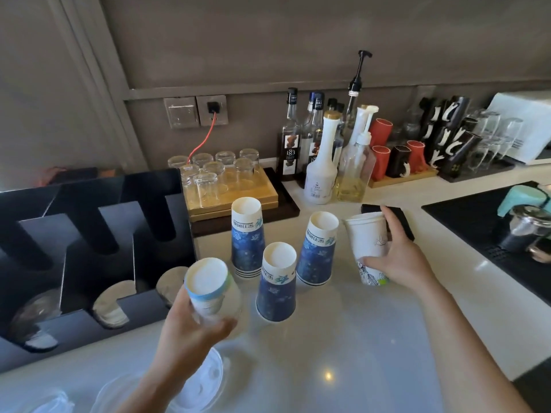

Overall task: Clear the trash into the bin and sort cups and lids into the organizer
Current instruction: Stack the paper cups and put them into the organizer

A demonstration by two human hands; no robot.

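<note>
The single head-worn wide-angle camera looks forward and down, close over the counter, toward its far wall-side edge.

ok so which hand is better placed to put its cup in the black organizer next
Left, probably. The left hand holds a pale cup right beside the organizer, at its front right corner. The right hand grips white cups on the far side of the blue cups.

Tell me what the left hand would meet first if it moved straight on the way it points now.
Probably the rear-left stack of blue paper cups: the left hand, holding a white cup, points towards it. Depth is unclear.
</note>
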